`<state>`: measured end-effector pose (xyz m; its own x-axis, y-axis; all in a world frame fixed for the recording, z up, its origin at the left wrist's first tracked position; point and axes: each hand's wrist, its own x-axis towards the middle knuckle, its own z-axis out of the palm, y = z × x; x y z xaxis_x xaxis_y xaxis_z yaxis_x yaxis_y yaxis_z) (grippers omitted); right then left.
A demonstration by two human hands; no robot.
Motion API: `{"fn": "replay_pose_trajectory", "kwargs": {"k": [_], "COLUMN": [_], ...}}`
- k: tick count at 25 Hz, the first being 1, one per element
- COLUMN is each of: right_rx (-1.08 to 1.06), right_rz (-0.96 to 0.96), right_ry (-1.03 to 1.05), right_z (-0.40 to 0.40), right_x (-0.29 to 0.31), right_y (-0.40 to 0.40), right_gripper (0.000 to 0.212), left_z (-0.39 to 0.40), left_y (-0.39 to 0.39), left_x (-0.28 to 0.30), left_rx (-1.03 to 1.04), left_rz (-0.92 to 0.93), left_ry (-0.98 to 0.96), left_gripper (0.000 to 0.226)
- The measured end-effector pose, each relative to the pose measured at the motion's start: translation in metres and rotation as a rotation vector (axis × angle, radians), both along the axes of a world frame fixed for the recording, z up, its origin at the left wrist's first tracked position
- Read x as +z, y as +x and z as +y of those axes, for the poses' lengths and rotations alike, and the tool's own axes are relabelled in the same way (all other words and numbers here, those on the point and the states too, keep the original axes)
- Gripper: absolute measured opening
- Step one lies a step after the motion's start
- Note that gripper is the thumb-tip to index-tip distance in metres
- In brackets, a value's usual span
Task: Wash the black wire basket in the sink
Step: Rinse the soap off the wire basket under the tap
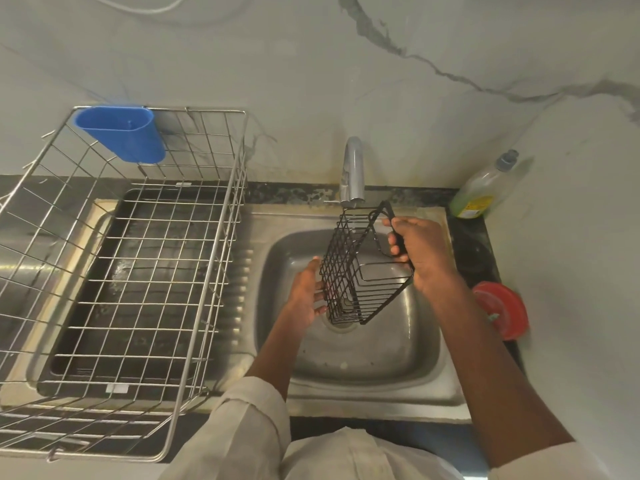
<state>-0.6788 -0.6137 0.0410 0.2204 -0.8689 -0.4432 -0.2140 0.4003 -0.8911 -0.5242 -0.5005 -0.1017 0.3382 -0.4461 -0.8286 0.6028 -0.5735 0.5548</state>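
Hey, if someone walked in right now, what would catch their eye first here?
The black wire basket held tilted over the sink, just under the tap: the right hand holds its rim, and the left hand touches its side with straight fingers. Next, the big steel dish rack at left, with a blue cup hung on it.

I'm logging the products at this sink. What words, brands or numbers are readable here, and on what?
No text can be read.
Dish soap bottle: a yellow label with print, too small and blurred to read.
Dish rack: two small white tags, nothing legible.
Black wire basket, faucet, blue cup: no markings visible.
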Motion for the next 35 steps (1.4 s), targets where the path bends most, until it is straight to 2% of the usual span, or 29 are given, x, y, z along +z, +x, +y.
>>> {"fn": "replay_pose_trajectory", "kwargs": {"k": [4,8,11,15,16,18,20,21,23,26,28,29,31,33,35], "right_rx": [0.203,0.339,0.392,0.502,0.565,0.700,0.799,0.821,0.766,0.302,0.130,0.077,-0.057,-0.100,-0.067], "right_rz": [0.137,0.116,0.114,0.178,0.200,0.292,0.306,0.274,0.310,0.634,0.802,0.767,0.434,0.086,-0.032], "right_ry": [-0.091,-0.126,-0.117,-0.142,-0.143,-0.150,-0.121,-0.092,-0.161,-0.463,-0.422,-0.305,0.016,0.313,0.318], "right_z": [0.011,0.026,0.032,0.035,0.037,0.043,0.049,0.050,0.044,0.019,0.004,-0.001,-0.001,0.002,0.004], "right_x": [-0.009,0.000,-0.002,-0.013,-0.015,-0.016,-0.013,-0.013,-0.018,-0.041,-0.060,-0.067,-0.069,-0.062,-0.055], "right_y": [0.009,0.014,0.014,0.013,0.013,0.013,0.013,0.011,0.001,-0.031,-0.056,-0.063,-0.065,-0.053,-0.038], "right_gripper": [0.019,0.017,0.016,0.013,0.014,0.015,0.011,0.009,0.012,0.016,0.049,0.070,0.098,0.098,0.097], "left_z": [0.013,0.015,0.005,-0.006,-0.010,-0.013,-0.012,-0.009,0.001,0.018,0.025,0.027,0.027,0.026,0.029], "left_y": [0.012,0.017,0.025,0.044,0.046,0.044,0.040,0.039,0.040,0.040,0.038,0.036,0.032,0.029,0.029], "left_x": [-0.008,-0.004,0.014,0.039,0.045,0.058,0.062,0.060,0.047,0.017,0.001,-0.005,-0.015,-0.019,-0.024], "left_rx": [0.119,0.233,0.118,-0.233,-0.323,-0.452,-0.490,-0.490,-0.461,-0.405,-0.345,-0.299,-0.198,-0.157,-0.173], "left_rz": [0.144,0.273,0.295,0.254,0.248,0.232,0.236,0.235,0.211,0.235,0.326,0.378,0.484,0.548,0.585], "left_ry": [-0.023,-0.084,-0.123,-0.125,-0.106,-0.071,-0.063,-0.075,-0.127,-0.242,-0.348,-0.390,-0.462,-0.516,-0.540], "left_gripper": [0.074,0.078,0.081,0.093,0.089,0.063,0.038,0.034,0.044,0.073,0.085,0.088,0.087,0.076,0.066]}}
